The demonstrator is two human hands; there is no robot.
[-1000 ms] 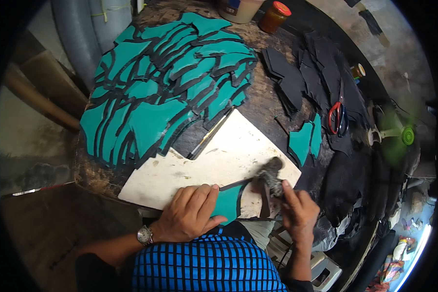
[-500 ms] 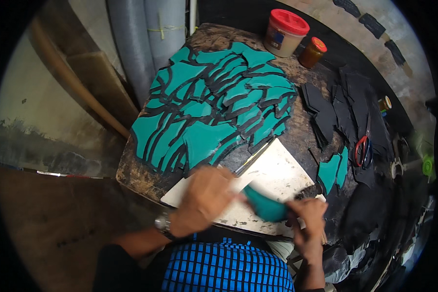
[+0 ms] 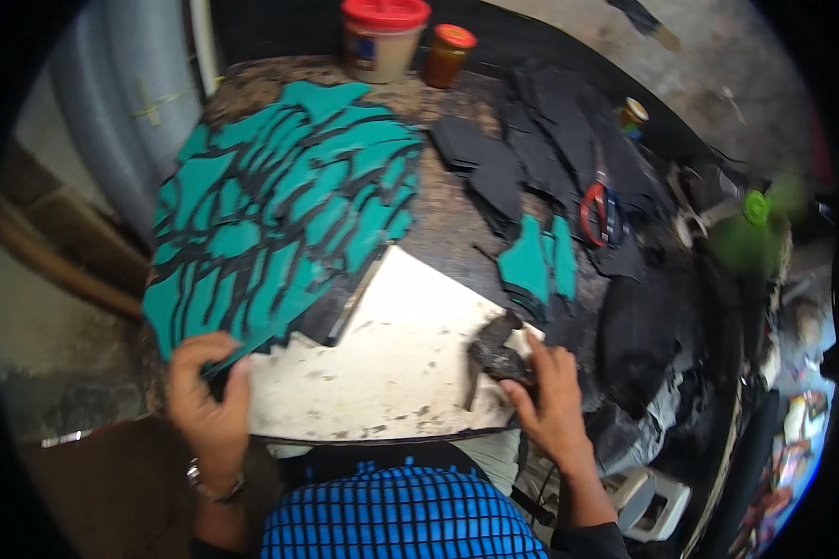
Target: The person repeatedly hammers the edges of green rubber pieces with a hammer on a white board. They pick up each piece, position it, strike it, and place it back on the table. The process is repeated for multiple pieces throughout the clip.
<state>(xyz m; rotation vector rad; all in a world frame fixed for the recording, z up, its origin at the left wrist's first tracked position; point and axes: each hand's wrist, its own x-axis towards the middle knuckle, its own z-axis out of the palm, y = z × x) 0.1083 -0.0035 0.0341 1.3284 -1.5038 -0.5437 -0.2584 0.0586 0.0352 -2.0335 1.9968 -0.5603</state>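
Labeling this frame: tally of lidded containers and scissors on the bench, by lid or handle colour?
Red-lidded tub: 1
Orange-lidded jar: 1
Yellow-lidded jar: 1
Red-handled scissors: 1
Total: 4

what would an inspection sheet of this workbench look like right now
surface: stained white board on a mottled round table
job's things: teal cut pieces fanned out at left; dark grimy tool
clutter: black pieces, small teal stack, red-handled scissors, red-lidded tub, orange-lidded jar
grippers: left hand on the near edge of the teal pieces; right hand on the tool
cables: nothing seen
surroundings: grey pipes at left, littered floor at right
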